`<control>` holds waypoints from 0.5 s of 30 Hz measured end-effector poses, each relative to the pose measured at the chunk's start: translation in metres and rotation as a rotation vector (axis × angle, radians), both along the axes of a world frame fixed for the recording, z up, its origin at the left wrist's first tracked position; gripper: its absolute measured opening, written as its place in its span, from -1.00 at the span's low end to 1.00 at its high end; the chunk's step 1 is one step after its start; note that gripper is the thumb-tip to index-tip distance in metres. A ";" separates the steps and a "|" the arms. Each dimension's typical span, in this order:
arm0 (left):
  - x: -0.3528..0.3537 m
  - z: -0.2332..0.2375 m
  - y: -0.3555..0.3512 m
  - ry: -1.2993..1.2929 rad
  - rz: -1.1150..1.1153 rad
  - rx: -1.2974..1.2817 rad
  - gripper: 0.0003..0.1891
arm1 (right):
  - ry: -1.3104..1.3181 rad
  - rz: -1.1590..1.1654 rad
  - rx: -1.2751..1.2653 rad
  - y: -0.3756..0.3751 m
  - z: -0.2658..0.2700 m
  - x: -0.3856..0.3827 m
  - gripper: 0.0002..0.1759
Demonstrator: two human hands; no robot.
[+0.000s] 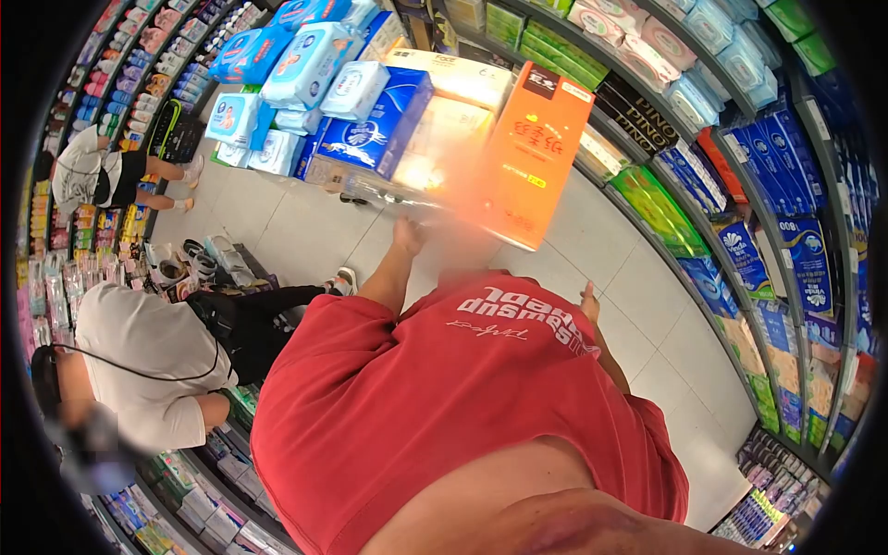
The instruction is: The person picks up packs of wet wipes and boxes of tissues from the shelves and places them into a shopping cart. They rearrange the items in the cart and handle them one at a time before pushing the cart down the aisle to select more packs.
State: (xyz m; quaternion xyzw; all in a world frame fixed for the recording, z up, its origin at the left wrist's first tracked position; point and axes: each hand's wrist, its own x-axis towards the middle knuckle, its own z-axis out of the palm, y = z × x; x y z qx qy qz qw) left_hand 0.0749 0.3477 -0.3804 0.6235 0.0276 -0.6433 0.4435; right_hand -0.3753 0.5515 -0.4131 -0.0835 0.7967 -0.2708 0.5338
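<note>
My left hand (pixel 407 237) is raised beside the near edge of a pile of tissue packs, close to clear plastic wrapping (pixel 388 196); its fingers are blurred and mostly hidden. On the right, beside the red shirt, my right hand (pixel 589 301) has its fingers partly in view, extended, with nothing seen in them. A large orange box (pixel 546 148) stands at the near right of the pile, not visibly touched by either hand. Left of it are a pale tissue pack (pixel 444 139), a blue pack (pixel 375 125) and light blue wipes packs (pixel 310 65).
Shelves of tissue packs (pixel 740 157) curve along the right. At the left, a person in a white top (pixel 148 361) is close by, and another person (pixel 88 171) is near the left shelves. Grey floor tiles (pixel 638 268) show between my body and the right shelves.
</note>
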 end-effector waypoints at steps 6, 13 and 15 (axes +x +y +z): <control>-0.013 0.007 -0.017 0.039 0.051 -0.050 -0.37 | 0.214 -0.153 0.083 0.031 -0.019 -0.060 -0.07; 0.004 -0.021 -0.031 0.007 0.198 -0.105 -0.41 | 0.288 0.018 0.037 0.004 -0.052 -0.078 -0.11; 0.003 -0.029 -0.031 -0.032 0.262 -0.101 -0.41 | 0.298 0.062 0.017 -0.019 -0.068 -0.085 -0.14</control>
